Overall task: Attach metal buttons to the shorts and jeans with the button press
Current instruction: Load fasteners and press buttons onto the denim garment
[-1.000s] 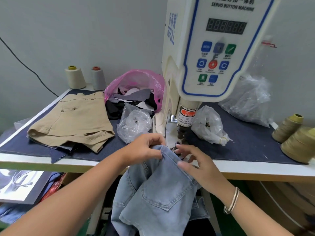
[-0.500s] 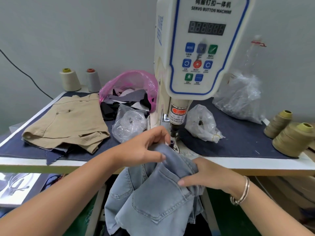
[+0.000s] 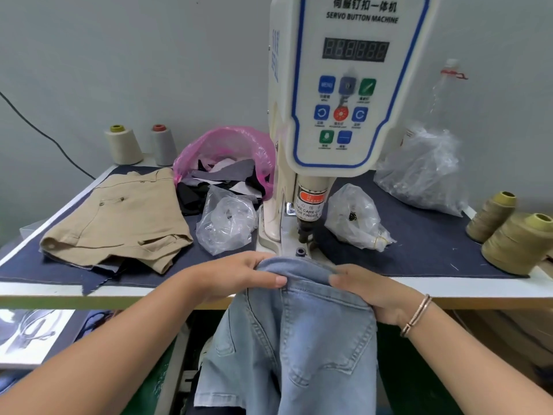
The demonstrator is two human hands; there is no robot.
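Light blue jeans point(image 3: 302, 333) hang over the table's front edge, their waistband lying just in front of the button press's lower die point(image 3: 300, 252). My left hand point(image 3: 239, 275) grips the waistband from the left, thumb on top. My right hand point(image 3: 363, 290) holds the waistband's right side, fingers tucked under the fold. The white servo button machine point(image 3: 344, 94) rises behind, its punch point(image 3: 305, 232) raised above the die. Tan shorts point(image 3: 119, 223) lie folded on the table at the left.
Clear plastic bags point(image 3: 227, 224) point(image 3: 356, 218) flank the machine base; a larger one point(image 3: 425, 175) sits back right. A pink bag of fabric scraps point(image 3: 227, 163) stands behind. Thread cones stand at back left point(image 3: 124, 145) and at the right edge point(image 3: 514, 244).
Both hands have spread the bunched waistband flat along the table edge in front of the die. My right hand moved from the side of the jeans up onto the waistband.
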